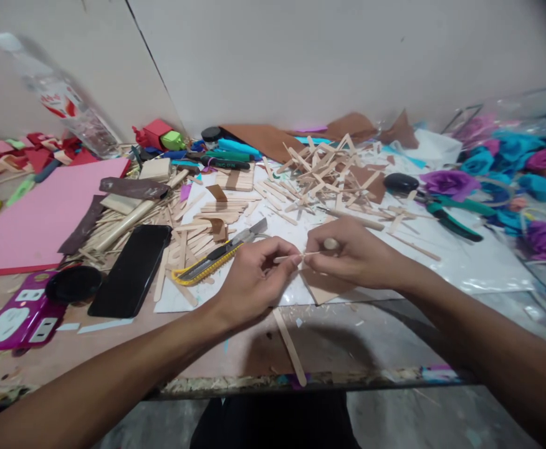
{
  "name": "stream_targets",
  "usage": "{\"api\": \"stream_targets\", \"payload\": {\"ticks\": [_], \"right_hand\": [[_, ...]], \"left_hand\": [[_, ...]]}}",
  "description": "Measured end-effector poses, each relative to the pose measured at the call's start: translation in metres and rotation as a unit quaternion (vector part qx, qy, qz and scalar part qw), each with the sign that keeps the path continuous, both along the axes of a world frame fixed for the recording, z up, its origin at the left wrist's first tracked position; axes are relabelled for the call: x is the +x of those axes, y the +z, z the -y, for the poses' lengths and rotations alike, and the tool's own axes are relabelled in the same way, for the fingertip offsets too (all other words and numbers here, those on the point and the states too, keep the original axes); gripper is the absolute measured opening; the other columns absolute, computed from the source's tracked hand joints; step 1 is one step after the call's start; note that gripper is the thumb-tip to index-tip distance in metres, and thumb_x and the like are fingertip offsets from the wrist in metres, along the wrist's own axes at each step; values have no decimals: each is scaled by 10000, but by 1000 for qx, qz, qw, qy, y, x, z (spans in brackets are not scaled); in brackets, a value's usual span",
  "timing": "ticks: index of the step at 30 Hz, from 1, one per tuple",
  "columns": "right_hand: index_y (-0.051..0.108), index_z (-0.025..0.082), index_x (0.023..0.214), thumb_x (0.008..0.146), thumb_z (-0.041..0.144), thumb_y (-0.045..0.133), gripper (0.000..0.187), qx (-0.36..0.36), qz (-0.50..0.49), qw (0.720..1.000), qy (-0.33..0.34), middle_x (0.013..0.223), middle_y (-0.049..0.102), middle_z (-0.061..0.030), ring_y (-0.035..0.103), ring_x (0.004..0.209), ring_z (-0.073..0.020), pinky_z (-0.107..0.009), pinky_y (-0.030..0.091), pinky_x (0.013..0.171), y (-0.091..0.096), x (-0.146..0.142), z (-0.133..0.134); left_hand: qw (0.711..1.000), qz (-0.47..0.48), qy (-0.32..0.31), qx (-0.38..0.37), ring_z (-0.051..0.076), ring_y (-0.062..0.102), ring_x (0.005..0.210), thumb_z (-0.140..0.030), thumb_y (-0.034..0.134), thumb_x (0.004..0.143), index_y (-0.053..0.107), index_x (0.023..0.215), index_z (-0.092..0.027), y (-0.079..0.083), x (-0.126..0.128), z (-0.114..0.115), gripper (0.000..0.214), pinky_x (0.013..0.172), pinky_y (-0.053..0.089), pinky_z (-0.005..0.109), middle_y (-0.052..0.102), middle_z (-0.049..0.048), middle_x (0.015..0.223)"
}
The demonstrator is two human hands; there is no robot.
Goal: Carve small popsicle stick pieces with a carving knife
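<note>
The table bears a white sheet and black phone.

I've got one skinny, pale wooden stick pinched by the left fingers and right fingers, running roughly nine to three o'clock. At its two o'clock, a pale round-ended piece pokes out of my right grip, rest hidden.

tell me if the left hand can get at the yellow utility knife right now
Probably yes: the yellow utility knife lies close by the left hand with nothing seen on top; only the thin wooden stick in that hand seems to hinder it.
</note>
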State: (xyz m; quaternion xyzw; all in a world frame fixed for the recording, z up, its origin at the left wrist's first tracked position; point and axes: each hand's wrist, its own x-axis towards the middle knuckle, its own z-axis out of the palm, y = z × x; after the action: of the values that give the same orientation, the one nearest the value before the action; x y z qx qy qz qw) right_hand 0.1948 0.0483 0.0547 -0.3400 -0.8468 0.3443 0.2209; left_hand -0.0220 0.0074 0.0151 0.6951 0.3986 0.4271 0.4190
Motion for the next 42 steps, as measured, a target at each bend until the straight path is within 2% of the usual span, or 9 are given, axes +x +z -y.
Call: {"api": "stream_targets", "payload": {"ticks": [11, 16, 19, 22, 25, 29, 35, 42], "right_hand": [[574, 176, 644, 866, 200, 611, 226, 11, -23, 1000, 4, 554, 416, 54, 364, 549, -91, -247, 273, 520, 0, -2, 2], [556, 174, 623, 870, 180, 595, 250, 31, -24, 999, -7, 554, 404, 57, 360, 549, -84, -241, 275, 540, -3, -5, 4], [589, 174, 657, 882, 169, 607, 226, 88, -21, 996, -12, 563, 447, 52, 407, 551, -91, -244, 298, 552, -3, -4, 4], [640, 175, 753, 935, 190, 619, 184, 228, -18, 973, 12, 641, 559, 18, 484, 598, -113, -269, 336, 587, -3, -2, 3], [686, 188, 859, 993, 206, 608, 157, 362, -10, 932, 28, 716, 628, -12, 517, 616, -129, -292, 332, 568, -2, 1, 3], [697, 191, 979, 987, 183, 649, 49, 477, -18, 878, 29, 743, 679, -13, 537, 590, -128, -297, 353, 537, -2, 4, 6], [650, 121, 1105, 986, 141, 672, 122, 527, -18, 848, 49, 713, 652, -10, 500, 569, -136, -309, 369, 510, -1, 2, 17], [634, 122, 1086, 984, 73, 613, 115, 548, -9, 835, 53, 646, 606, 8, 482, 548, -145, -321, 391, 499, 8, -4, 32]], "left_hand": [[999, -21, -5, 43, 131, 596, 674, -335, 688, 1002, 712, 924, -171, -2, -2, 2, 184, 603, 439, 260, 689, 23, 781], [994, -37, -4, 102, 114, 617, 692, -269, 693, 1004, 703, 951, -180, -3, -2, -1, 104, 641, 462, 247, 701, 5, 810], [984, -71, 15, 164, 105, 609, 683, -225, 682, 1007, 693, 941, -179, 0, -3, -3, 81, 655, 468, 244, 694, -4, 793], [960, -108, 31, 258, 121, 657, 751, -163, 677, 997, 679, 979, -179, 4, -7, -6, 24, 707, 514, 250, 722, 14, 845], [925, -125, 42, 356, 153, 707, 866, -88, 688, 964, 663, 1054, -186, 6, -12, -8, 136, 808, 569, 282, 748, 42, 920], [890, -105, 62, 439, 171, 722, 874, -72, 754, 908, 656, 1094, -181, 7, -16, -9, 237, 827, 599, 308, 750, 59, 923], [866, -94, 50, 488, 150, 691, 804, -80, 783, 889, 645, 1035, -170, 8, -14, -8, 220, 747, 594, 284, 732, 44, 876], [872, -68, 8, 485, 164, 670, 770, -45, 784, 856, 632, 1029, -143, 9, -16, -6, 250, 680, 573, 295, 705, 69, 858]]}}
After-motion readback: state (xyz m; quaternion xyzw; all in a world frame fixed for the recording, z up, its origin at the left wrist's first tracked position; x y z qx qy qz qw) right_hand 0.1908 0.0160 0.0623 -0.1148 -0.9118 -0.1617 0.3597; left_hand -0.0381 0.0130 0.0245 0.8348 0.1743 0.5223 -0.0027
